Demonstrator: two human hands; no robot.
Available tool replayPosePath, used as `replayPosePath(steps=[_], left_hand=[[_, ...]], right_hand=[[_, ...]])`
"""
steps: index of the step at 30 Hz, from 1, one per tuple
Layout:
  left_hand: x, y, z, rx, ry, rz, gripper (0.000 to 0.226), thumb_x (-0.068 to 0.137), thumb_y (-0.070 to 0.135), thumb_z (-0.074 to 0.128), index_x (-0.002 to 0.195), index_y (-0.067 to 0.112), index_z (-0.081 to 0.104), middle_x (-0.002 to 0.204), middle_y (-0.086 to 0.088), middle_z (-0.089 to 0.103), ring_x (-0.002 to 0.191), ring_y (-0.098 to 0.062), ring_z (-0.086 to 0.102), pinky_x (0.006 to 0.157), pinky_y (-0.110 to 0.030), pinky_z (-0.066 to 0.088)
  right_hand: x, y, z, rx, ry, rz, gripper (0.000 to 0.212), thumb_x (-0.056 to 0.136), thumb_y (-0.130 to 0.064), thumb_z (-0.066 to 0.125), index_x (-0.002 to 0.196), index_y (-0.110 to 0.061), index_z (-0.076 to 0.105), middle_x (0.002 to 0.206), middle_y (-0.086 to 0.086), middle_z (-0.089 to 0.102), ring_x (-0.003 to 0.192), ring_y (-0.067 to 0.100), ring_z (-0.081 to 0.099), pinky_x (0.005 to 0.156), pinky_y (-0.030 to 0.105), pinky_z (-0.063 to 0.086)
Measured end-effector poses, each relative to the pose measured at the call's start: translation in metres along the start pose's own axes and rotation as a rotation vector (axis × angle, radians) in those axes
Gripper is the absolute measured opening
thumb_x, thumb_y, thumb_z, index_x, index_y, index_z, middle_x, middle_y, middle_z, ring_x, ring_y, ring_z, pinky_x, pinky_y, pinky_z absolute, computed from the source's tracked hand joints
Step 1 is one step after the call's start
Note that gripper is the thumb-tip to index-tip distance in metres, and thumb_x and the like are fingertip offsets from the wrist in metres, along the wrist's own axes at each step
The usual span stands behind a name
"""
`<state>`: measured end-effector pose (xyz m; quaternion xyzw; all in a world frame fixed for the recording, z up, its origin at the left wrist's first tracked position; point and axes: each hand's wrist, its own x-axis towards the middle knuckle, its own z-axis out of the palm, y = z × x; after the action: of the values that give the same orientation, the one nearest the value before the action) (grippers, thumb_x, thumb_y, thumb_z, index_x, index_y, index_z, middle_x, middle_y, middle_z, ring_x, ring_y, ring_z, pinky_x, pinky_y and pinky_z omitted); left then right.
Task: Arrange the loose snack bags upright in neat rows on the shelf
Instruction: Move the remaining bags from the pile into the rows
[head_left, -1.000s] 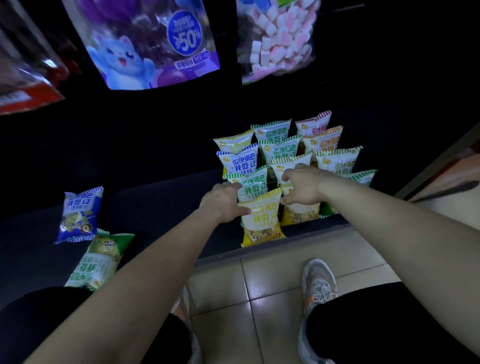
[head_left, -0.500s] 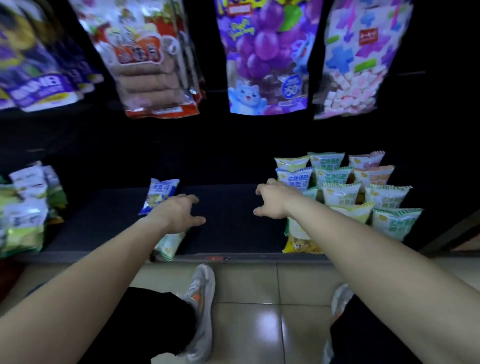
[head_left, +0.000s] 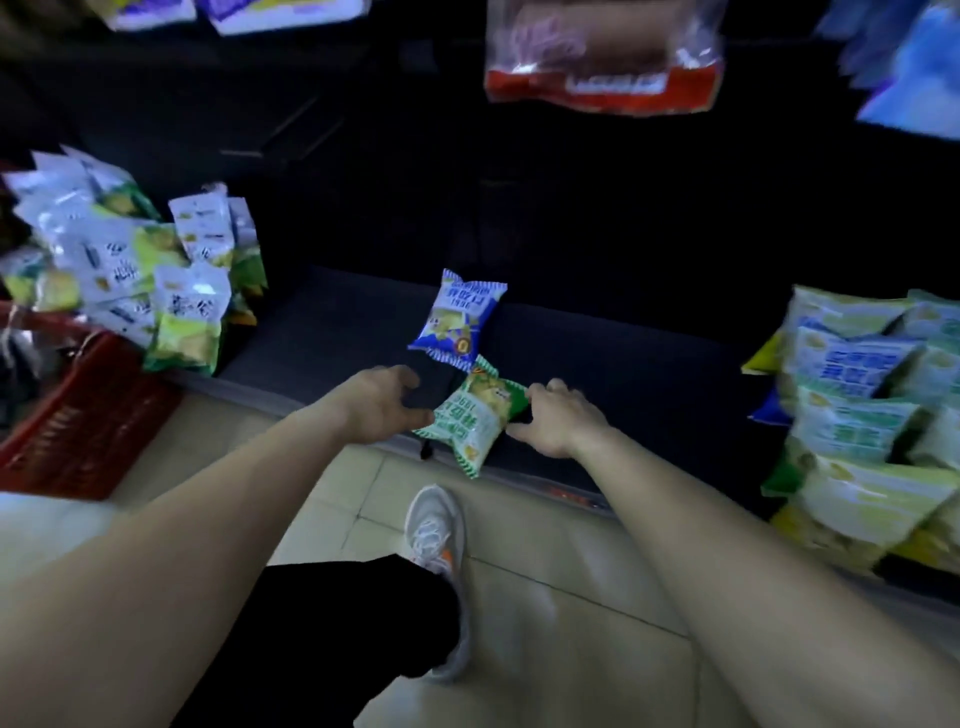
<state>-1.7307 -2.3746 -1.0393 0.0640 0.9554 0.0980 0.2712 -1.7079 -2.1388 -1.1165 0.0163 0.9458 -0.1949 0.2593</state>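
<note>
Head view looks down on a dark shelf (head_left: 649, 358) at floor level. A green snack bag (head_left: 470, 415) lies flat at the shelf's near edge, its print upside down to the camera; the digits "1996" can be made out among Chinese characters too blurred to read. The left hand (head_left: 376, 408) sits at the bag's left edge, fingers loosely spread and thumb tip touching the packet, not closed on it. The right hand (head_left: 558, 421) is curled over the bag's right end, fingers on the wrapper; whether it truly grips cannot be told. Just beyond, a blue snack bag (head_left: 457, 319) lies flat, also showing "1996", free of both hands. Rows of upright bags (head_left: 857, 415) stand at the far right, blurred. A pile of white-and-green packets (head_left: 135, 270) sits left, above a red basket (head_left: 78, 431).
</note>
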Motion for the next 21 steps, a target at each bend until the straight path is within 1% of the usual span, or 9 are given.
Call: replayPosePath(steps=[2,4,6,9,11,14,16,18,21], left_hand=[[0.014,-0.002,0.006,-0.052,-0.026,0.003,0.072,0.084,0.049,0.069,0.141,0.012,0.044,0.138,-0.009,0.053,0.123,-0.024,0.052,0.101,-0.032,0.041],[0.023,-0.001,0.01,-0.077,-0.049,0.021,0.071,0.084,0.049,0.069,0.14,0.014,0.045,0.137,-0.008,0.053,0.124,-0.023,0.051,0.101,-0.033,0.04],[0.027,-0.001,0.01,-0.078,-0.05,0.036,0.069,0.084,0.052,0.067,0.14,0.018,0.045,0.135,-0.005,0.054,0.122,-0.021,0.051,0.098,-0.03,0.04],[0.031,-0.002,0.005,-0.12,-0.037,0.026,0.068,0.084,0.055,0.065,0.14,0.022,0.045,0.135,0.0,0.054,0.121,-0.018,0.051,0.096,-0.029,0.04],[0.034,-0.003,0.003,-0.155,-0.034,0.011,0.068,0.083,0.055,0.066,0.14,0.024,0.045,0.136,0.001,0.054,0.12,-0.017,0.052,0.096,-0.029,0.041],[0.036,-0.006,0.001,-0.178,-0.029,-0.011,0.069,0.082,0.057,0.066,0.139,0.025,0.046,0.135,0.003,0.054,0.119,-0.017,0.052,0.09,-0.025,0.039],[0.036,-0.006,0.001,-0.18,-0.034,-0.021,0.069,0.082,0.057,0.067,0.139,0.026,0.045,0.135,0.003,0.054,0.12,-0.017,0.051,0.088,-0.025,0.038],[0.036,-0.004,-0.001,-0.173,-0.04,-0.021,0.069,0.082,0.056,0.067,0.14,0.025,0.045,0.136,0.002,0.053,0.121,-0.018,0.05,0.091,-0.027,0.039],[0.035,0.003,-0.005,-0.143,-0.047,0.0,0.069,0.083,0.053,0.066,0.141,0.023,0.044,0.138,-0.001,0.052,0.124,-0.02,0.049,0.098,-0.031,0.04]], right_hand=[[0.031,-0.011,0.01,0.033,0.026,0.02,0.064,0.088,-0.061,0.055,0.133,-0.016,0.048,0.138,0.011,0.042,0.123,0.034,0.042,0.097,0.046,0.042],[0.061,-0.018,0.017,0.08,0.055,0.065,0.068,0.088,-0.061,0.053,0.136,-0.013,0.046,0.141,0.013,0.041,0.125,0.034,0.041,0.097,0.045,0.041],[0.084,-0.021,0.023,0.103,0.043,0.123,0.08,0.086,-0.065,0.054,0.143,-0.011,0.04,0.146,0.015,0.039,0.13,0.035,0.039,0.1,0.045,0.04],[0.107,-0.02,0.031,0.084,-0.04,0.173,0.103,0.077,-0.074,0.06,0.151,-0.011,0.027,0.152,0.014,0.036,0.136,0.035,0.036,0.105,0.047,0.036],[0.116,-0.016,0.035,0.113,-0.093,0.182,0.11,0.068,-0.077,0.067,0.149,-0.012,0.029,0.15,0.012,0.041,0.135,0.035,0.039,0.106,0.048,0.035],[0.12,-0.012,0.035,0.118,-0.131,0.158,0.108,0.051,-0.082,0.073,0.132,-0.015,0.046,0.137,0.009,0.054,0.123,0.031,0.052,0.1,0.046,0.043],[0.118,-0.009,0.034,0.102,-0.116,0.146,0.109,0.041,-0.086,0.073,0.123,-0.017,0.054,0.133,0.009,0.055,0.118,0.029,0.055,0.097,0.044,0.046],[0.113,-0.004,0.03,0.089,-0.091,0.137,0.109,0.039,-0.084,0.075,0.123,-0.018,0.054,0.135,0.01,0.052,0.118,0.029,0.054,0.092,0.04,0.048],[0.098,0.008,0.017,0.054,-0.042,0.136,0.11,0.042,-0.077,0.082,0.127,-0.015,0.048,0.131,0.008,0.055,0.115,0.027,0.057,0.078,0.035,0.046]])
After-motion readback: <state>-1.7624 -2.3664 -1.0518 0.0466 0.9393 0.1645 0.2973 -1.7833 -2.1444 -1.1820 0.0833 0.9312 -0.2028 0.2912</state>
